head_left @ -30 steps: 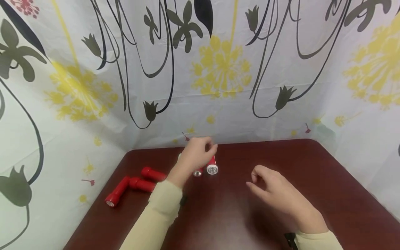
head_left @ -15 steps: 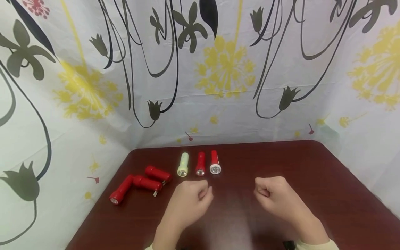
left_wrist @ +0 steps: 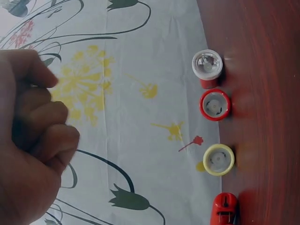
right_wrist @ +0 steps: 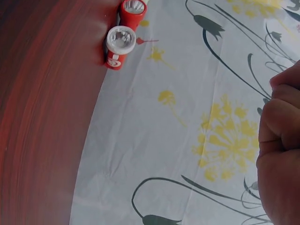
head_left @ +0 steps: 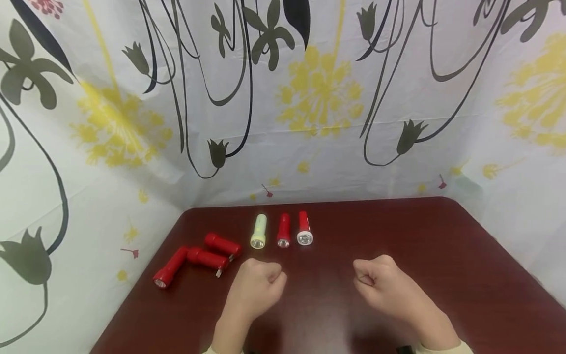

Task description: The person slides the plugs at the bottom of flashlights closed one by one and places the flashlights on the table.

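At lower left of the frame, a red flashlight (head_left: 170,268) lies aslant on a dark red table (head_left: 318,305), just beside a second red flashlight (head_left: 208,258) and a third red flashlight (head_left: 223,245). A person's left hand (head_left: 256,287) is balled into a fist at lower center, below a pale yellow flashlight (head_left: 259,231), a slim red flashlight (head_left: 284,230) and a white-rimmed flashlight (head_left: 304,229). The right hand (head_left: 391,290), also clenched, is at lower right.

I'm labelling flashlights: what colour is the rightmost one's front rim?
The front rim is white, clearest in the left wrist view.
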`<action>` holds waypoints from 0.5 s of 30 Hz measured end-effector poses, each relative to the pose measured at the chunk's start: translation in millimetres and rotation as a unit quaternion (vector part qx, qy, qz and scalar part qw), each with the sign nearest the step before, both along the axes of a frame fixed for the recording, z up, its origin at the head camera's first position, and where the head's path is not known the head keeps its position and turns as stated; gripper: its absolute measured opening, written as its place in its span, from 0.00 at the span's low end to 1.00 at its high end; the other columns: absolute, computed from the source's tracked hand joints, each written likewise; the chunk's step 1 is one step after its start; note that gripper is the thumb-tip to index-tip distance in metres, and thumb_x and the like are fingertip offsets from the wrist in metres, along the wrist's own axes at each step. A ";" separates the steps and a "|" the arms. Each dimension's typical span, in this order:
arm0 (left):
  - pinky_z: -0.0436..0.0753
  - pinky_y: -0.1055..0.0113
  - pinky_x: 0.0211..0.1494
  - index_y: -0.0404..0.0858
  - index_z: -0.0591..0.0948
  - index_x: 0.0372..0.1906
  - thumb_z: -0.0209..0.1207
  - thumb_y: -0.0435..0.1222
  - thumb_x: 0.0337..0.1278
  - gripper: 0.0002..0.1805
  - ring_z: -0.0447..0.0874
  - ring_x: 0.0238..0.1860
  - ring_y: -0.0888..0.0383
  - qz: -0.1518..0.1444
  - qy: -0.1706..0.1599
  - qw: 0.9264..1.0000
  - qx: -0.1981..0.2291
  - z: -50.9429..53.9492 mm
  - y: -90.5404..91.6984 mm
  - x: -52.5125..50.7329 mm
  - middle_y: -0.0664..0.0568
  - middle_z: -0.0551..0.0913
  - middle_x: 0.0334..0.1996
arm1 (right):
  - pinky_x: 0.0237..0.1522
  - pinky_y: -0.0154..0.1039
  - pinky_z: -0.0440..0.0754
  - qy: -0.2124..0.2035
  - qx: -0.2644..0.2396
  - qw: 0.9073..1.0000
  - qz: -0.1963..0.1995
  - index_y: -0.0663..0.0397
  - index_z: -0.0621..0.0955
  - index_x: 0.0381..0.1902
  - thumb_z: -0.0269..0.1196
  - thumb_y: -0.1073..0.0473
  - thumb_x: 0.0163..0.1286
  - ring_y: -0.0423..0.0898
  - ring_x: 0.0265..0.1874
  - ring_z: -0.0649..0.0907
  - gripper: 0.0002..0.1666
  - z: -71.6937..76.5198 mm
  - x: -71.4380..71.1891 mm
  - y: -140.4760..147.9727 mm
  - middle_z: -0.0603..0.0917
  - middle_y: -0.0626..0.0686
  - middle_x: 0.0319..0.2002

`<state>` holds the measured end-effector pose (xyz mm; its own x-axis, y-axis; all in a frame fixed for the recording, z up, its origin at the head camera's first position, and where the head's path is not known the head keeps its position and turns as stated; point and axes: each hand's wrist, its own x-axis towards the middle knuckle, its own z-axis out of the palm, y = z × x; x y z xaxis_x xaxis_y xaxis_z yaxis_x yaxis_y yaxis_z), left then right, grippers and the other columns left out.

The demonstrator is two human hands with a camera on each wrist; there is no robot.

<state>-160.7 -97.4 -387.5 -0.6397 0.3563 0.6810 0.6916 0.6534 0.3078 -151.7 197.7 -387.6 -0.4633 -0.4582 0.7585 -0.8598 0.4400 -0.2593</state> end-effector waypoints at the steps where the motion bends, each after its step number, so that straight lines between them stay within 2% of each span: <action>1: 0.42 0.81 0.22 0.43 0.59 0.09 0.61 0.25 0.42 0.25 0.37 0.20 0.75 -0.013 0.014 1.000 0.010 -0.6 0.3 -0.8 0.58 0.55 0.06 | 0.30 0.19 0.44 -0.002 0.001 1.000 0.002 0.52 0.54 0.20 0.55 0.82 0.44 0.26 0.28 0.47 0.26 -0.1 -0.6 -0.2 0.47 0.44 0.21; 3: 0.42 0.82 0.22 0.42 0.59 0.08 0.61 0.24 0.41 0.24 0.37 0.20 0.77 -0.031 0.029 0.999 0.022 -1.0 0.7 -2.1 0.57 0.57 0.05 | 0.29 0.19 0.44 0.004 0.003 1.000 0.005 0.53 0.54 0.20 0.56 0.82 0.44 0.26 0.28 0.47 0.26 -0.2 -1.9 -1.0 0.48 0.44 0.21; 5: 0.42 0.82 0.22 0.43 0.60 0.08 0.61 0.24 0.42 0.24 0.38 0.19 0.77 -0.021 0.038 0.999 0.014 -0.4 0.5 -2.5 0.57 0.58 0.05 | 0.29 0.18 0.45 0.005 0.008 1.000 0.001 0.52 0.55 0.20 0.56 0.82 0.44 0.25 0.28 0.47 0.26 0.0 -2.5 -2.3 0.48 0.43 0.20; 8: 0.46 0.81 0.22 0.46 0.62 0.10 0.63 0.27 0.47 0.25 0.42 0.17 0.74 0.029 0.041 0.998 -0.023 1.4 -0.8 -2.1 0.60 0.60 0.07 | 0.29 0.17 0.46 0.006 0.029 0.999 -0.013 0.50 0.57 0.21 0.57 0.81 0.46 0.24 0.28 0.48 0.26 0.5 -3.1 -5.4 0.50 0.41 0.20; 10: 0.51 0.80 0.22 0.48 0.64 0.12 0.66 0.31 0.52 0.25 0.47 0.17 0.73 0.069 0.032 0.996 -0.052 2.8 -2.2 -1.4 0.62 0.61 0.08 | 0.27 0.17 0.50 -0.016 0.051 0.998 -0.030 0.47 0.60 0.22 0.60 0.79 0.50 0.23 0.26 0.51 0.25 1.6 -2.3 -8.3 0.53 0.38 0.20; 12: 0.59 0.78 0.22 0.50 0.68 0.15 0.70 0.35 0.56 0.23 0.56 0.18 0.71 0.096 0.023 0.992 -0.079 3.3 -4.8 -1.1 0.63 0.66 0.12 | 0.27 0.18 0.57 -0.045 0.074 0.995 -0.057 0.44 0.65 0.24 0.64 0.76 0.54 0.23 0.24 0.56 0.24 2.9 -1.2 -11.7 0.58 0.34 0.21; 15: 0.76 0.72 0.27 0.50 0.78 0.23 0.72 0.41 0.60 0.15 0.73 0.24 0.65 0.114 0.014 0.988 -0.104 2.0 -11.1 -1.7 0.62 0.78 0.20 | 0.30 0.24 0.73 -0.092 0.111 0.985 -0.094 0.38 0.75 0.32 0.70 0.66 0.62 0.25 0.26 0.69 0.17 4.3 0.7 -17.0 0.70 0.30 0.26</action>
<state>-162.4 -108.5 -385.4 -0.7017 0.3390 0.6267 0.5258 0.8399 0.1344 -151.0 180.7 -383.3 -0.6759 -0.4960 0.5451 -0.7051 0.6502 -0.2828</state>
